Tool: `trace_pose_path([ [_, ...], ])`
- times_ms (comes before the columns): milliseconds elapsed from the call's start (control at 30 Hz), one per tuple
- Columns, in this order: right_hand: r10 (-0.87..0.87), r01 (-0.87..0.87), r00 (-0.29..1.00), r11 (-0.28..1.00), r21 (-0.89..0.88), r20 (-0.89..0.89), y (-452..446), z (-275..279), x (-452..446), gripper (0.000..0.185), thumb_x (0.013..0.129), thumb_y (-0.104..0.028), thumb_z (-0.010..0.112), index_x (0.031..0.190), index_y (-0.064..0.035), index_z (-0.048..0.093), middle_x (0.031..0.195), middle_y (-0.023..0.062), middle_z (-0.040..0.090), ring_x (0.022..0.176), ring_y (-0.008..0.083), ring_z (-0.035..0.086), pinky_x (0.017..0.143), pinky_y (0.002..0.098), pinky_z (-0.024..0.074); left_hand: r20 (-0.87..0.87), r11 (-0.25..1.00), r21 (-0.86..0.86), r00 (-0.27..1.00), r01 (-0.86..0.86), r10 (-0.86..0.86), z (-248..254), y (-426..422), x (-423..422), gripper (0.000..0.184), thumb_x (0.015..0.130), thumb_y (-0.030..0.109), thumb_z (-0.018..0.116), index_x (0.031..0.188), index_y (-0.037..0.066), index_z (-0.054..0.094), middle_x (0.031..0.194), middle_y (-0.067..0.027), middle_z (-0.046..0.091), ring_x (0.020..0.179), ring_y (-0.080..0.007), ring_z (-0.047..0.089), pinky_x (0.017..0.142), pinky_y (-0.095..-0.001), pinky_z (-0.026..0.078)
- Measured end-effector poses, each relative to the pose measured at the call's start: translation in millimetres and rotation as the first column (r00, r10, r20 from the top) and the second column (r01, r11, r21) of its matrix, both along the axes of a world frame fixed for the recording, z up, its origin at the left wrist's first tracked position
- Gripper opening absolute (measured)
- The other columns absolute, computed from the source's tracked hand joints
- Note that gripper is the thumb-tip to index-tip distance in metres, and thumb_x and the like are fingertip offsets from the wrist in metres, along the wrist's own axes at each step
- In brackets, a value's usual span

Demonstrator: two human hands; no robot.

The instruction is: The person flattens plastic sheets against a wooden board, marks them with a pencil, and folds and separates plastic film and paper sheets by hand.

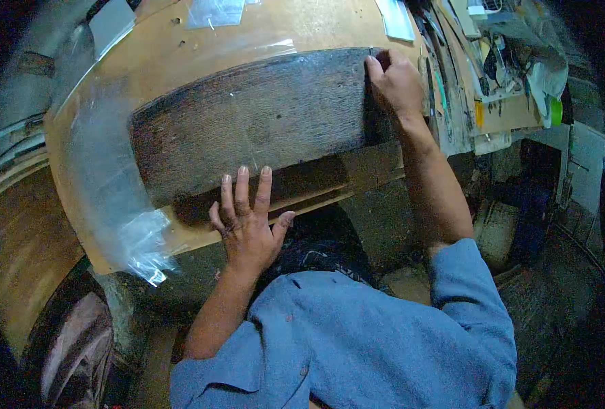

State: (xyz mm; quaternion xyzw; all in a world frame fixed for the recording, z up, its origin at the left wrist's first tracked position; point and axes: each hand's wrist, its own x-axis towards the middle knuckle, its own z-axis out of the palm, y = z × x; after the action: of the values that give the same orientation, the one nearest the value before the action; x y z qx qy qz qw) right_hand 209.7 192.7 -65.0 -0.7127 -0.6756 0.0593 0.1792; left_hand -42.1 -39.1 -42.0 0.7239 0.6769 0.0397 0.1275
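Tan table (156, 51): dark, grainy board (254, 112); left fingers (243, 191) spread, right fingers (399, 61) gripping its corner.

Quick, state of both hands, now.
Left hand: open, fingers spread, fingertips at the dark board's near edge.
Right hand: fingers curled at its far right corner; whether it holds it cannot be told.

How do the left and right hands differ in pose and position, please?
The left hand is open, fingers spread at the near edge of the dark board, while the right hand curls at the board's right end. The left hand is nearer the blue shirt; the right hand is farther. Both are bare.
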Motion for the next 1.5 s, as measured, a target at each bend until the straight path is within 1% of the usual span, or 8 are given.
trace_pose_path([
  [300, 0.150, -0.151, 0.988, 0.989, 0.008, 0.036, 14, -2, 3, 0.022, 0.084, -0.023, 0.058, 0.087, -0.0018, 0.062, 0.086, 0.0198, 0.065, 0.082, 0.0374, 0.062, 0.075, 0.0438, 0.0493, -0.034, 1.000, 0.000, 0.999, -0.007, 0.007, 0, 0, 0, 0.071, 0.084, 0.060, 0.051, 0.144, 0.025, 0.035, 0.149, -0.0088, 0.027, 0.136, -0.0310, 0.022, 0.100, -0.0532, 0.022],
  [533, 0.266, -0.297, 0.885, 0.954, 0.025, 0.382, 20, 18, 14, 0.013, 0.093, -0.016, 0.046, 0.098, -0.0072, 0.054, 0.088, 0.0186, 0.061, 0.078, 0.0382, 0.062, 0.067, 0.0472, 0.0487, 0.005, 0.999, -0.039, 1.000, -0.002, 0.002, 3, 0, 0, 0.070, 0.086, 0.057, 0.050, 0.145, 0.023, 0.034, 0.149, -0.0105, 0.027, 0.136, -0.0327, 0.022, 0.101, -0.0554, 0.021],
  [633, 0.537, -0.564, 0.770, 0.826, -0.026, 0.345, 13, 25, 15, 0.014, 0.092, -0.018, 0.050, 0.098, -0.0070, 0.057, 0.089, 0.0182, 0.062, 0.079, 0.0373, 0.063, 0.067, 0.0447, 0.0500, 0.005, 1.000, -0.031, 1.000, -0.003, 0.003, 2, 1, 0, 0.070, 0.086, 0.057, 0.050, 0.145, 0.022, 0.034, 0.149, -0.0104, 0.026, 0.137, -0.0329, 0.021, 0.101, -0.0556, 0.021],
  [933, 0.096, -0.105, 0.978, 0.994, -0.036, -0.185, -5, 28, 16, 0.015, 0.088, -0.012, 0.059, 0.099, -0.0021, 0.065, 0.087, 0.0134, 0.068, 0.078, 0.0208, 0.065, 0.068, 0.0304, 0.0493, 0.025, 1.000, -0.025, 1.000, -0.012, 0.013, 2, 0, -1, 0.073, 0.082, 0.055, 0.056, 0.145, 0.024, 0.033, 0.149, -0.0089, 0.025, 0.136, -0.0319, 0.020, 0.100, -0.0549, 0.022],
  [1033, 0.018, -0.146, 0.726, 0.981, -0.128, -0.687, -27, 38, 6, 0.015, 0.089, -0.011, 0.061, 0.098, 0.0000, 0.063, 0.086, 0.0013, 0.063, 0.071, 0.0083, 0.054, 0.063, 0.0210, 0.0425, 0.040, 0.999, -0.044, 0.999, -0.011, 0.013, 5, 0, -1, 0.074, 0.081, 0.053, 0.059, 0.145, 0.024, 0.033, 0.150, -0.0087, 0.024, 0.137, -0.0317, 0.019, 0.101, -0.0544, 0.022],
  [1200, -0.068, -0.293, 0.583, 0.912, -0.288, -0.809, -73, 62, -35, 0.013, 0.089, -0.009, 0.061, 0.101, -0.0025, 0.061, 0.086, 0.0009, 0.062, 0.072, 0.0062, 0.053, 0.063, 0.0195, 0.0414, 0.078, 0.998, -0.058, 0.997, -0.013, 0.017, 3, -1, -3, 0.076, 0.081, 0.049, 0.062, 0.145, 0.024, 0.032, 0.150, -0.0093, 0.023, 0.137, -0.0324, 0.018, 0.102, -0.0539, 0.021],
  [1333, 0.086, -0.397, 0.522, 0.905, -0.153, -0.848, -119, 42, -71, 0.014, 0.085, 0.001, 0.061, 0.099, -0.0016, 0.061, 0.087, 0.0035, 0.065, 0.080, 0.0098, 0.060, 0.071, 0.0227, 0.0478, 0.079, 0.993, -0.111, 0.996, -0.027, 0.036, 3, 0, -3, 0.080, 0.077, 0.046, 0.066, 0.146, 0.025, 0.031, 0.150, -0.0093, 0.022, 0.138, -0.0328, 0.016, 0.102, -0.0544, 0.020],
  [1500, 0.299, -0.533, 0.601, 0.841, -0.094, -0.741, -133, 27, -90, 0.035, 0.071, -0.001, 0.068, 0.105, -0.0063, 0.061, 0.098, 0.0124, 0.064, 0.091, 0.0277, 0.064, 0.080, 0.0333, 0.0500, 0.089, 0.995, -0.095, 0.995, -0.035, 0.043, 2, 0, -1, 0.082, 0.075, 0.039, 0.067, 0.147, 0.027, 0.028, 0.150, -0.0089, 0.023, 0.138, -0.0334, 0.017, 0.102, -0.0551, 0.020],
])
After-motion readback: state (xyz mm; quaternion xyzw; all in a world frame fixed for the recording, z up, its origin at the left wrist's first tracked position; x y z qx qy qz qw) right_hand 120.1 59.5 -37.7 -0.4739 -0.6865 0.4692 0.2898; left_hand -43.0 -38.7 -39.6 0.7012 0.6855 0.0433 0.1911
